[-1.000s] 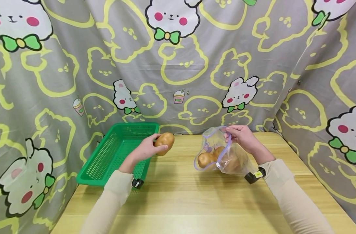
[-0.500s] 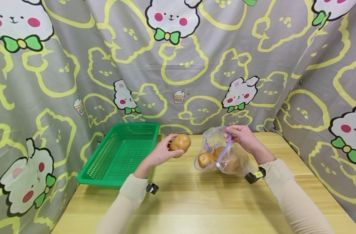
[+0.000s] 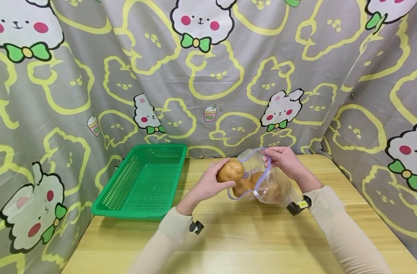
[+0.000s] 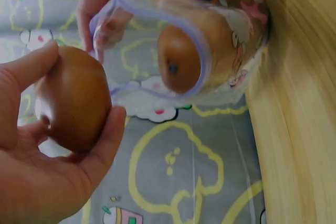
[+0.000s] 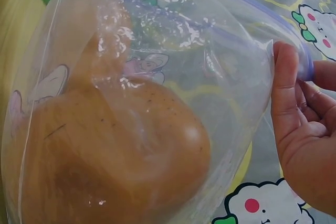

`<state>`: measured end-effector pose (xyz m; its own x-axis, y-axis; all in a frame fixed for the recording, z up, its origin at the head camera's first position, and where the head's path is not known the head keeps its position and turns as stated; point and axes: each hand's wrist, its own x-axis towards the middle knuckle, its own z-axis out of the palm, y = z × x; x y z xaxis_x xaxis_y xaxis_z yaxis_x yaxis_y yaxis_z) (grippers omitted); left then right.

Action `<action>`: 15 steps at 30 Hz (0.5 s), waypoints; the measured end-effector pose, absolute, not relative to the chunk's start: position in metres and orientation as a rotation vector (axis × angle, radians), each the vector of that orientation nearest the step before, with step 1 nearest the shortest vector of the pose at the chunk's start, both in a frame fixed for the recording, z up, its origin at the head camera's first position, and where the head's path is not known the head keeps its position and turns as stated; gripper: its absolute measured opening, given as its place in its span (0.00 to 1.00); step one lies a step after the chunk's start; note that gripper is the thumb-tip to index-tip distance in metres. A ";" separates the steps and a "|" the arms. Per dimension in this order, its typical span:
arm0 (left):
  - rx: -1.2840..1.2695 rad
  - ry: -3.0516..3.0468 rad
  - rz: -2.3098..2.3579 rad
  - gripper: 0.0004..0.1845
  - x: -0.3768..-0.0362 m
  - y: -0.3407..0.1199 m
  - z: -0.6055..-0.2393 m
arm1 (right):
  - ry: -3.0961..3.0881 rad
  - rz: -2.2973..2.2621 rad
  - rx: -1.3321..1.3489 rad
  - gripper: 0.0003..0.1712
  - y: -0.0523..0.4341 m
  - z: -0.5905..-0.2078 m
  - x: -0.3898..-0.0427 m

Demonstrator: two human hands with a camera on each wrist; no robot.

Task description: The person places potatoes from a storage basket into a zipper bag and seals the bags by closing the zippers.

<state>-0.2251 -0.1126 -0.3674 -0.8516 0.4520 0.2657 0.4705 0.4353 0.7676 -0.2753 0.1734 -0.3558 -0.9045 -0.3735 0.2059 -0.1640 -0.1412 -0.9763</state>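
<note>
While right fingers (image 3: 270, 155) pinch the bag (image 3: 263, 182), left fingers (image 3: 225, 182) cup a potato (image 3: 230, 170).

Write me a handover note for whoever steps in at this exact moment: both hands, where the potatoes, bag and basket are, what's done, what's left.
Left hand: holds one potato in a curled grip, right at the bag's mouth, not yet inside.
Right hand: pinches the rim of the clear zip bag, keeping it open on the wooden table.
Done: other potatoes already lie in the bag.
Green basket: on the table to the left, nothing visible in it.
Left: likely put the held potato into the bag; the zip remains open.
</note>
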 end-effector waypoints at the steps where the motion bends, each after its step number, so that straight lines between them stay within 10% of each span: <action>1: -0.835 -2.654 -1.403 0.40 -0.224 -0.109 -0.368 | 1.957 -2.184 -0.622 0.13 0.173 -0.356 -0.275; 15: -0.817 -2.750 -1.237 0.40 -0.213 -0.081 -0.380 | 1.953 -2.193 -0.600 0.13 0.170 -0.353 -0.272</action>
